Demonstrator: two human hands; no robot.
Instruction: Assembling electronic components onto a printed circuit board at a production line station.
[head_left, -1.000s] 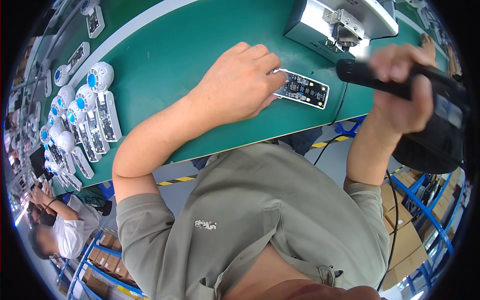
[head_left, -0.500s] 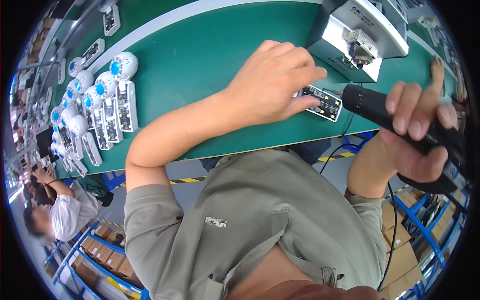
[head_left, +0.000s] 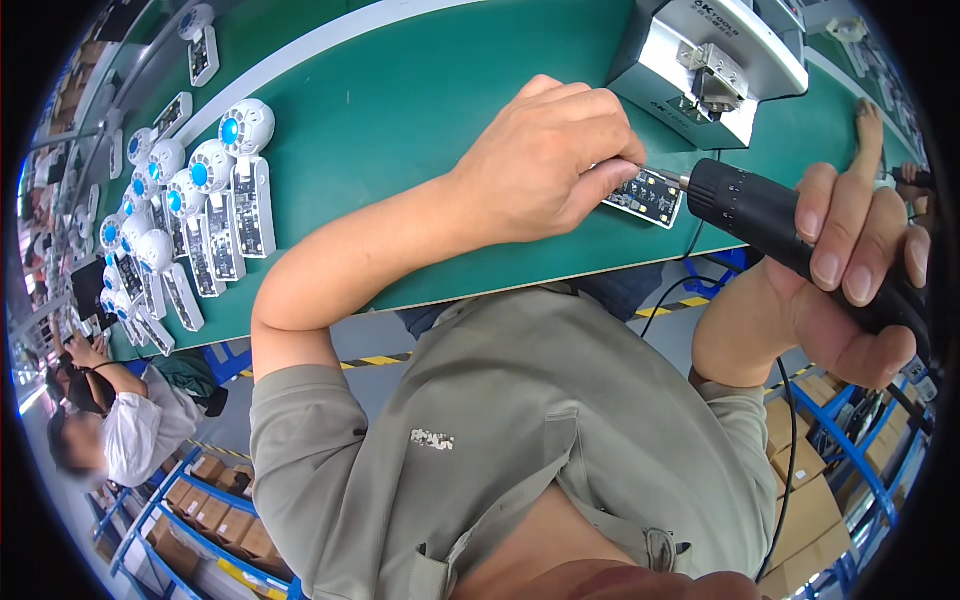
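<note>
My right hand is wrapped around a black electric screwdriver, held nearly level with its bit pointing left. The metal bit reaches over a white-cased black circuit board with small yellowish parts, lying on the green tabletop. Over the board's left part, my left hand has thumb and index fingertip pressed together beside the bit's tip. Whatever sits between those fingertips is too small or hidden to make out. The hand also covers the far left end of the board.
A silver-and-black screw-feeder-like machine stands just beyond the board. On the left are several white handheld fan units with blue centres and exposed boards. A black cable hangs at right. Another person sits far left; cartons fill blue racks.
The screwdriver has shifted slightly, and its bit now shows against the left fingertips. My left thumb and index finger, apart before, have come together over the board.
</note>
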